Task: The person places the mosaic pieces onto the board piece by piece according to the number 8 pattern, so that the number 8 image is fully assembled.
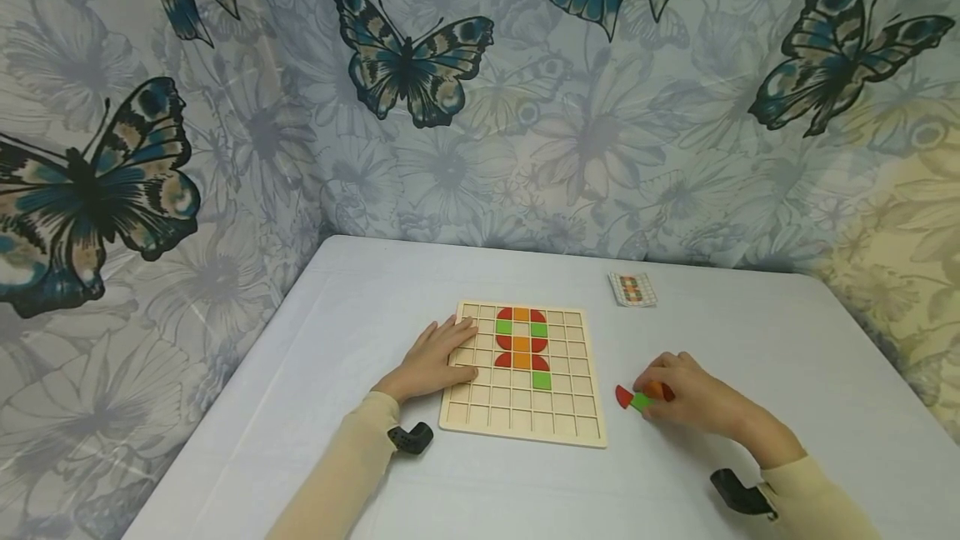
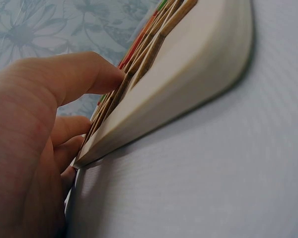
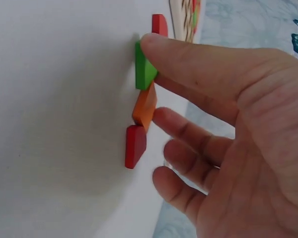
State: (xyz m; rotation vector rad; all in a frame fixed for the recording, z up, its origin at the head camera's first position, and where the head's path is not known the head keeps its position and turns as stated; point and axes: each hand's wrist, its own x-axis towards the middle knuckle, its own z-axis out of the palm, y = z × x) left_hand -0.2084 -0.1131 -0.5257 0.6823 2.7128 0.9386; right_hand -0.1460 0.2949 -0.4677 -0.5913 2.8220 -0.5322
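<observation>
A wooden grid board [image 1: 480, 411] lies on the table, with red, orange and green pieces set in several of its squares. My left hand [image 1: 431, 359] rests on the board's left edge, thumb and fingers spread. To the right of the board, my right hand [image 1: 693, 394] pinches a green block [image 3: 145, 72] between thumb and index finger, low at the tabletop. A red curved-edge piece [image 3: 159, 25] is on the board side of it. On the other side are an orange block [image 3: 145, 108] and another red piece [image 3: 136, 146], below the hand's other fingers.
A small stack of cards [image 1: 632, 290] with a printed grid pattern lies behind the board to the right. The table [image 1: 360, 298] has a white cover. Butterfly-patterned fabric [image 1: 450, 165] hangs behind it and to the left.
</observation>
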